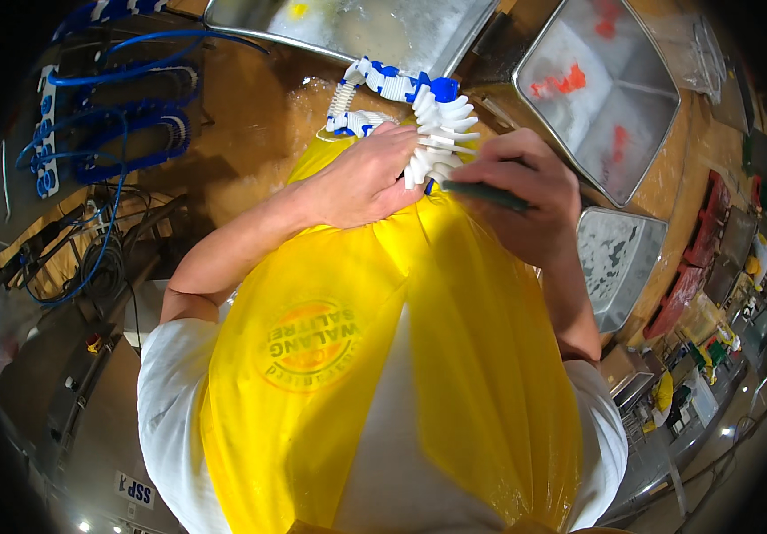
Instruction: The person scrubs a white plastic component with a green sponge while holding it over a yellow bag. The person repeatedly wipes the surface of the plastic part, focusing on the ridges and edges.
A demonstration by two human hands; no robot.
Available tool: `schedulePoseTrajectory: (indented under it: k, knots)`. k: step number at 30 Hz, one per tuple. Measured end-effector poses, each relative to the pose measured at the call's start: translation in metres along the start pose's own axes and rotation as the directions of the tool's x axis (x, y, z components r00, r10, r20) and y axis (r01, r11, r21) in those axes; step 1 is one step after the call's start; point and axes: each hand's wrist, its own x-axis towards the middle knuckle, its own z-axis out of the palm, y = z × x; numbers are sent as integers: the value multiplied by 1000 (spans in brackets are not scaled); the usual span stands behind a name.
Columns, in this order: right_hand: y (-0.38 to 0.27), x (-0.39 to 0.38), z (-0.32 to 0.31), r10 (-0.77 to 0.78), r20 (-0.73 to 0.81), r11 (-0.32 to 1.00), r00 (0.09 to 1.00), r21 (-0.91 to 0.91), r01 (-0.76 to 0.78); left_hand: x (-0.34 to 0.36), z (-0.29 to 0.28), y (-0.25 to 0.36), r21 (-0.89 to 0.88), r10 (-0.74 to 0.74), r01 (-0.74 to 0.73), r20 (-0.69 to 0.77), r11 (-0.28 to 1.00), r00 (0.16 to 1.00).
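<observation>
My left hand (372,178) is closed around a white and blue segmented plastic chain (440,133) in front of my waist. Its white finger-like links fan out beside my knuckles, while a ribbed stretch (390,82) loops away in front. Close to the chain's right side, my right hand (526,182) is closed around a tool with a dark green handle (488,193). The tool's working end is hidden or blurred, so its kind is unclear. A yellow plastic apron (312,294) covers my front below both hands.
Ahead lies a large metal tray (348,28) with wet, whitish contents. A metal bin (619,182) with orange-red pieces stands to the right, beside a smaller metal pan (610,271). Blue hoses (117,116) and blue-white chain loops (139,138) are at left. Red trays (690,267) sit far right.
</observation>
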Motion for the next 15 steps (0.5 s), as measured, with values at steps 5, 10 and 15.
schedulePoseTrajectory:
  k: [5, 10, 15]
  knots:
    - [-7, 9, -1, -106, -41, 961, 994, -263, 91, 5, -2, 8, 19, 0, 0, -27, 1000, 1000]
    - [-2, 13, -1, -216, 37, 939, 976, -267, 218, 1, -11, 5, -56, -19, 23, 67, 998, 998]
    - [-2, 20, -8, -172, 63, 949, 983, -256, 182, 5, -16, 14, -133, -136, 142, 57, 981, 989]
